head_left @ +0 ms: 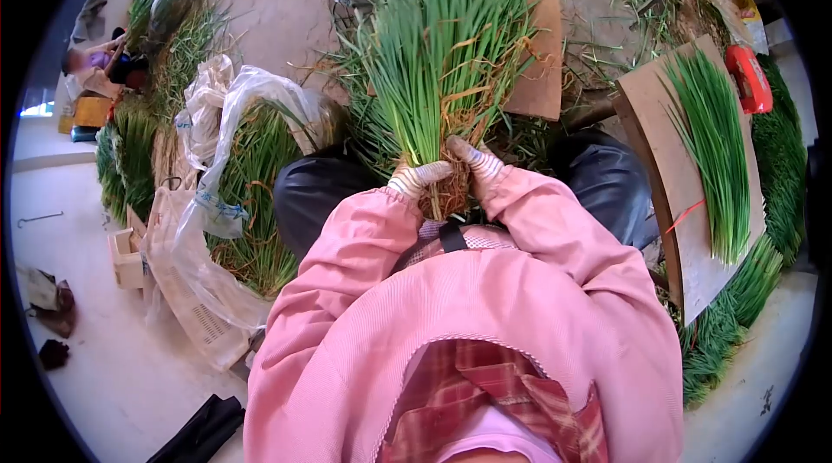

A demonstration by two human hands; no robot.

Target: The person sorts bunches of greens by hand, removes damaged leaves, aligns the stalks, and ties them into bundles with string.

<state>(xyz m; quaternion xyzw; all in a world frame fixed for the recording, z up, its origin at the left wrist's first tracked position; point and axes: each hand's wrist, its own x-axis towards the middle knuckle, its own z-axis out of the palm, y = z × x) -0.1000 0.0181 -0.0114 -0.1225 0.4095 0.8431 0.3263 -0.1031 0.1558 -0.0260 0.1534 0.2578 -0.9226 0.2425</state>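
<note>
A large loose bunch of garlic chives (442,64) stands upright in front of my lap, green tips away from me and roots toward my body. Dry brown leaves hang along its right side. My left hand (419,177), in a striped glove, is closed round the left of the stem bases. On the right of the same bunch, my right hand (477,159), also gloved, grips near the roots with its thumb pressed in. The roots show between and below both hands. Part of the fingers is hidden behind the stems.
At right, a sloping board (693,133) bears a neat chive bundle (715,151) and a red tie; a red device (749,80) stands beyond. On the left is a plastic-lined crate (195,281) with more chives. Another person (95,68) sits far left. A brown board (542,38) lies ahead.
</note>
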